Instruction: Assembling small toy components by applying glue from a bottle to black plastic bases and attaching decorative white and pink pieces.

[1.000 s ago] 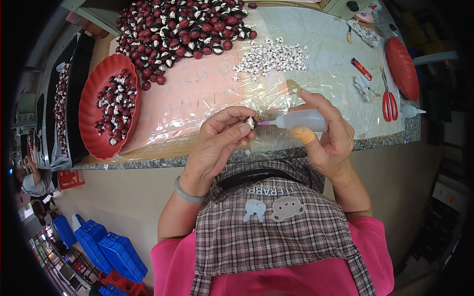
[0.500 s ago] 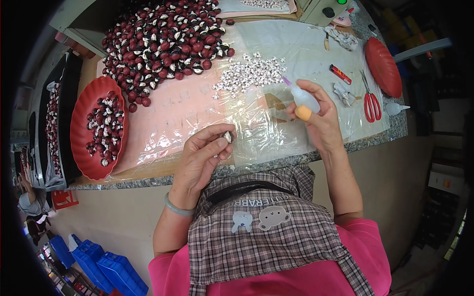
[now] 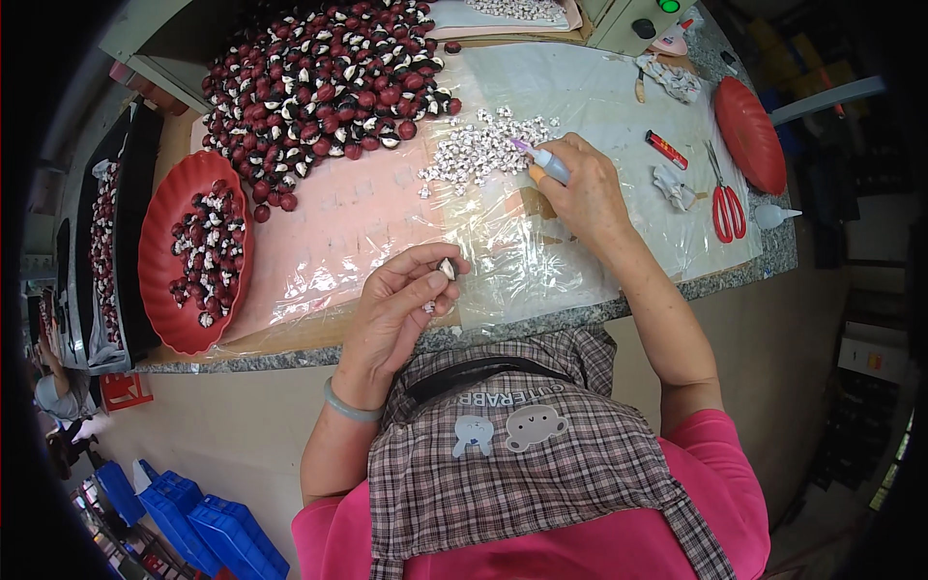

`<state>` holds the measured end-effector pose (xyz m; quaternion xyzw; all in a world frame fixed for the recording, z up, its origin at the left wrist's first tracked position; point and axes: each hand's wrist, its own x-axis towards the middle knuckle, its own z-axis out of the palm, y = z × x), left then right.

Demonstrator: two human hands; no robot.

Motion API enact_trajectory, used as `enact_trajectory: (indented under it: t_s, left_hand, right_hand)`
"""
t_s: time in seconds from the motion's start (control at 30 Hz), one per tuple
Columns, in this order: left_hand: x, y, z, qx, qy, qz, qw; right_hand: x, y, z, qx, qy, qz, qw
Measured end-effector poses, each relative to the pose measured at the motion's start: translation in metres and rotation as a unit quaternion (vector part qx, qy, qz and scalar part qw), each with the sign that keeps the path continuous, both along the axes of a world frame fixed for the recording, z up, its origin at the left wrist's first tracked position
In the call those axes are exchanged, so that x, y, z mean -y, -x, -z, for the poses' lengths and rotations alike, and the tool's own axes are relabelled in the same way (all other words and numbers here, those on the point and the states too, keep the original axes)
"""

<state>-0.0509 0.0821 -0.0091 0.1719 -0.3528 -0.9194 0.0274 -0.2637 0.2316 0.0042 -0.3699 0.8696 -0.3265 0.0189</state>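
Observation:
My left hand [image 3: 401, 304] pinches a small dark and white bead-like piece [image 3: 447, 268] between thumb and fingers, near the table's front edge. My right hand [image 3: 585, 188] grips a small squeeze bottle [image 3: 543, 160] with a purple tip, which points at a pile of small white pieces [image 3: 483, 145] on the clear plastic sheet [image 3: 367, 213]. A large heap of dark red and white pieces [image 3: 319, 82] lies at the back left. A red oval tray [image 3: 155, 280] at the left holds several of the same pieces.
Red scissors [image 3: 723, 198], a red marker-like stick [image 3: 667, 149], crumpled tissue [image 3: 672, 184] and a red lid [image 3: 749, 133] lie at the right. A white nozzle bottle [image 3: 773, 215] sits by the edge. Blue crates [image 3: 208, 522] stand on the floor at the lower left.
My right hand has carried the bottle away from my left hand, up to the white pile. My left hand stays low, still pinching the small piece.

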Motion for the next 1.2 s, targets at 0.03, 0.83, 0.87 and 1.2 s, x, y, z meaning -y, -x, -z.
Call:
enact_trajectory:
  t_s: [0.03,0.83,0.87,1.2]
  left_hand:
    - [0.0,0.0,0.0,0.0,-0.003,0.0,1.0]
    - [0.0,-0.001,0.003,-0.009,-0.003,0.002,1.0]
    - [0.0,-0.001,0.003,-0.015,0.0,0.002,1.0]
    - [-0.006,0.002,-0.001,-0.001,0.049,-0.002,0.999]
  right_hand:
    - [0.001,-0.001,0.0,-0.009,-0.012,0.004,1.0]
    - [0.001,-0.011,-0.011,0.03,-0.054,-0.185,0.981]
    - [0.001,-0.011,-0.012,0.038,-0.063,-0.188,0.979]
    - [-0.008,-0.049,-0.031,0.437,0.106,-0.085,0.889]
